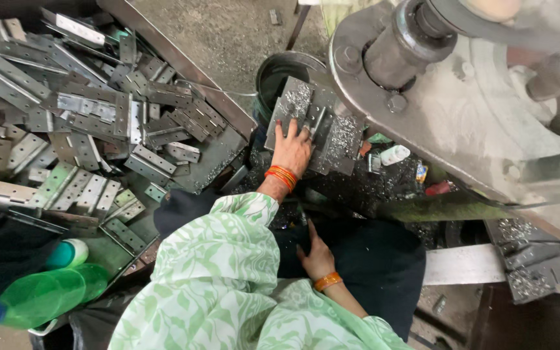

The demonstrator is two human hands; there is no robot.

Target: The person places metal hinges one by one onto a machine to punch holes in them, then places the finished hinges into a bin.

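Note:
My left hand (291, 148), with red bangles at the wrist, lies flat with fingers spread on a grey metal die block (332, 139) dusted with metal filings, under the big press machine (461, 97). Its fingertips touch a small metal piece (314, 120) on the block. My right hand (317, 256), wearing an orange bangle, rests lower down against a dark cloth over my lap (371, 259). Its fingertips reach into a dark gap and are hidden. A green patterned sleeve (215, 259) covers my left arm.
A tray (218, 155) at the left holds a heap of several flat metal hinges (79, 123). A green plastic bottle (40, 295) lies at the lower left. A dark round bucket (280, 71) stands behind the die. Metal blocks (529, 259) covered in filings sit at the right.

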